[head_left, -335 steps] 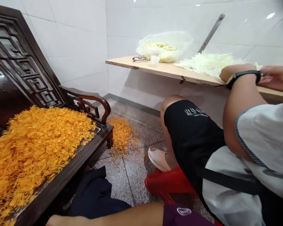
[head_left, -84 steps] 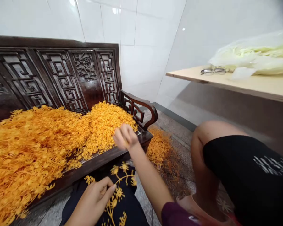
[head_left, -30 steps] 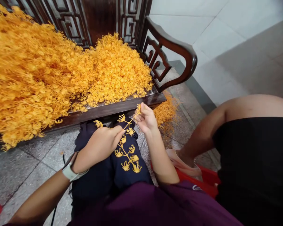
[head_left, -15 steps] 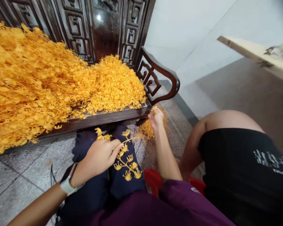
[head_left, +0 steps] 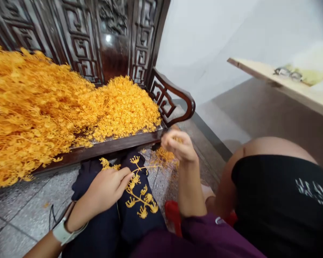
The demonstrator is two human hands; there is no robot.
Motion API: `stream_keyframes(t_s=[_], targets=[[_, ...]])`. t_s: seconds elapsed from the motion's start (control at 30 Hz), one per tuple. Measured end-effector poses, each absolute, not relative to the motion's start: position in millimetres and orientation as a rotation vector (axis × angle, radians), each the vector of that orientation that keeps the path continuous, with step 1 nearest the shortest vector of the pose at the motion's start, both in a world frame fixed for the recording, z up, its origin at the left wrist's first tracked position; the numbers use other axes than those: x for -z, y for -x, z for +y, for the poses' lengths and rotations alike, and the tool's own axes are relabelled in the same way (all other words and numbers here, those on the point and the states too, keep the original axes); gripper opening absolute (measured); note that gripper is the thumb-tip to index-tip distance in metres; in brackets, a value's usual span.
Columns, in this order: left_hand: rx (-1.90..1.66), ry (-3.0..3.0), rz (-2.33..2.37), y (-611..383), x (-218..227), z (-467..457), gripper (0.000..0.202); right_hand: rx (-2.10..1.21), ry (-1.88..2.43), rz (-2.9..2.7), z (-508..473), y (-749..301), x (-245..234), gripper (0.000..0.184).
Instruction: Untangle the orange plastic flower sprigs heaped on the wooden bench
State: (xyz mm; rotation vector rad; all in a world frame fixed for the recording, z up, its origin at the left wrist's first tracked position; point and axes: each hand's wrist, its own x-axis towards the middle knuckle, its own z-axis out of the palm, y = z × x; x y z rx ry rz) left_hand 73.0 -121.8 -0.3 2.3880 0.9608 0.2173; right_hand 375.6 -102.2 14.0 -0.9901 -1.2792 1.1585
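Note:
My left hand (head_left: 110, 188), with a pale watch on its wrist, is closed on a yellow plastic flower stem (head_left: 136, 196) over my dark trouser leg. Small crown-shaped heads branch from the stem below my fingers, and a thin bare end points right. More yellow heads (head_left: 104, 163) stick out behind the same hand. My right hand (head_left: 179, 145) is raised in front of the bench's corner, its fingers curled closed and somewhat blurred. A bit of yellow shows among those fingers, too unclear to name. It is apart from the stem.
A large heap of yellow flower stems (head_left: 43, 114) covers the dark carved wooden bench (head_left: 118, 145). Yellow scraps (head_left: 164, 154) lie on the floor below its armrest (head_left: 187, 104). Close on my right sits another person (head_left: 274, 190). A wooden board (head_left: 285, 84) with glasses on it is beyond.
My right hand has come back a little from the bench's corner and turned, fingers curled. My left hand keeps its hold on the stem. The whole view has shifted slightly.

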Motion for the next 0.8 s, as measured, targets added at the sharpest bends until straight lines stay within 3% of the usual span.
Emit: stream_keyframes(t_s=[0.1, 0.2, 0.33, 0.4, 0.6, 0.8], targets=[[-0.116, -2.49, 0.826, -65.6, 0.2, -126.9, 0.043, -1.011, 1.324, -1.101, -87.3, -383.2, 44.2, 0.049], [-0.031, -2.519, 0.768, -57.7, -2.5, -128.7, 0.045, -1.042, 1.687, -0.935, -99.9, -391.7, 133.2, 0.057], [-0.045, -2.504, 0.768, -53.4, -3.1, -123.6, 0.04, -1.104, 2.003, -0.815, -128.4, -390.3, 236.9, 0.034], [-0.063, -2.503, 0.746, -53.0, 0.9, -120.1, 0.037, -1.131, 2.124, -0.841, -128.5, -387.2, 270.4, 0.033], [-0.119, -2.507, 0.618, -52.5, 19.1, -113.5, 0.026, -1.125, 2.332, -1.166, -68.3, -390.3, 320.1, 0.04], [-0.038, -2.451, 0.632, -62.4, 7.9, -114.0, 0.019, -1.249, 2.339, -1.492, -37.0, -381.2, 349.1, 0.039]])
